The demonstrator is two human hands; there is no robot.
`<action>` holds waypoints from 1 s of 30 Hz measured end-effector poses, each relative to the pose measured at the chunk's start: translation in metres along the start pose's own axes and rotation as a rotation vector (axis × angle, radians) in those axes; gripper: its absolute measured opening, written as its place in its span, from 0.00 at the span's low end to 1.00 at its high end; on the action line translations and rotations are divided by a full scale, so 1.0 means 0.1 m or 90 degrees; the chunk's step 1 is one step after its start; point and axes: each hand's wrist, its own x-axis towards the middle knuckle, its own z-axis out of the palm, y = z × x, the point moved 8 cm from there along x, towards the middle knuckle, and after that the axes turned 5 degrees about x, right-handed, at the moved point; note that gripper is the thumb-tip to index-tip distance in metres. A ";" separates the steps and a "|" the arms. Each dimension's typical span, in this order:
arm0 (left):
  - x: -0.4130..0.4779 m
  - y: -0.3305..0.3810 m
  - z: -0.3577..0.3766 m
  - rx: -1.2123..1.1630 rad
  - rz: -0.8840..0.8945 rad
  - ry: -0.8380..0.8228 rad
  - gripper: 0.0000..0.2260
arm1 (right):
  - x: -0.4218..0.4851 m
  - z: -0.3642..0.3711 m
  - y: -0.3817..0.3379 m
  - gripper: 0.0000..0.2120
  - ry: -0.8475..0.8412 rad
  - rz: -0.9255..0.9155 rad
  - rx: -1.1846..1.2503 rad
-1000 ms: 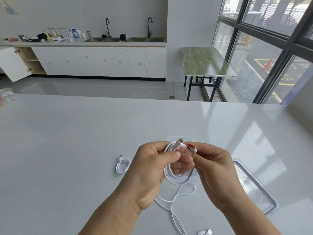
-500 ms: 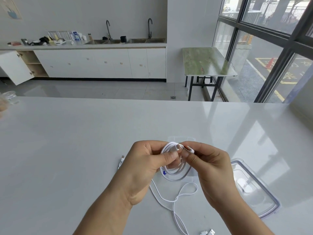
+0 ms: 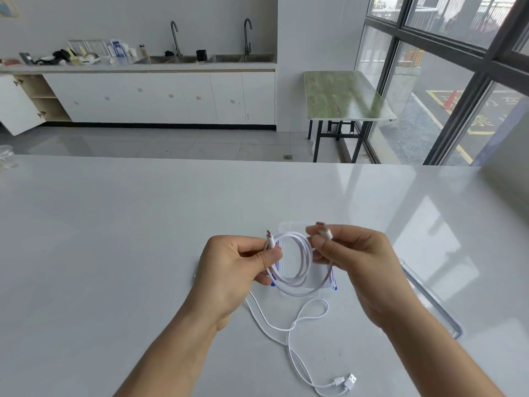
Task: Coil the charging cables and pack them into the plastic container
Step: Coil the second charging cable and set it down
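A white charging cable [image 3: 300, 265] hangs in loose loops between my hands, above the clear plastic container [image 3: 320, 279]. My left hand [image 3: 234, 270] pinches the loops with the small plug end sticking up. My right hand [image 3: 355, 259] grips the other end, a USB plug with a red tip, at the coil's right side. A second white cable [image 3: 289, 336] lies uncoiled on the white table, snaking from under my left hand to its plugs near the front edge.
The container's clear lid [image 3: 429, 299] lies flat on the table to the right of my right hand. A clear object [image 3: 5, 156] sits at the table's far left edge. Beyond the table are a floor, a sink counter and a green side table [image 3: 343, 96].
My hands have drawn apart, opening the coil wider. The right hand has pulled the red-tipped plug out to the right. The small coiled cable left of my left hand is out of sight now.
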 end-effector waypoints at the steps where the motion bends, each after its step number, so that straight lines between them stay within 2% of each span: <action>1: 0.02 -0.02 -0.02 -0.014 -0.004 0.009 0.09 | 0.02 -0.07 0.00 0.06 0.022 -0.004 -0.014; 5: 0.09 -0.12 -0.09 -0.141 -0.047 0.025 0.05 | 0.04 -0.29 0.03 0.06 0.062 -0.013 -0.075; 10: 0.11 -0.24 -0.06 -0.264 -0.106 0.000 0.06 | 0.04 -0.43 0.16 0.08 0.095 0.022 0.043; 15: 0.10 -0.20 -0.05 -0.202 -0.059 0.015 0.05 | 0.05 -0.51 0.29 0.16 0.148 0.032 0.158; 18: 0.11 -0.17 -0.07 -0.151 -0.038 0.062 0.04 | 0.01 -0.49 0.18 0.14 0.173 -0.003 0.170; 21: 0.13 -0.18 -0.12 -0.099 -0.023 0.116 0.04 | -0.06 -0.43 -0.02 0.07 0.152 -0.058 0.116; 23: 0.12 -0.18 -0.14 -0.041 -0.003 0.132 0.06 | -0.15 -0.33 -0.16 0.06 0.120 -0.103 0.065; 27: 0.08 -0.13 -0.06 0.025 0.021 0.108 0.10 | -0.21 -0.10 -0.28 0.04 0.054 -0.139 -0.073; 30: 0.06 -0.12 0.05 0.044 0.016 0.071 0.08 | -0.12 -0.04 -0.19 0.04 0.043 -0.120 -0.135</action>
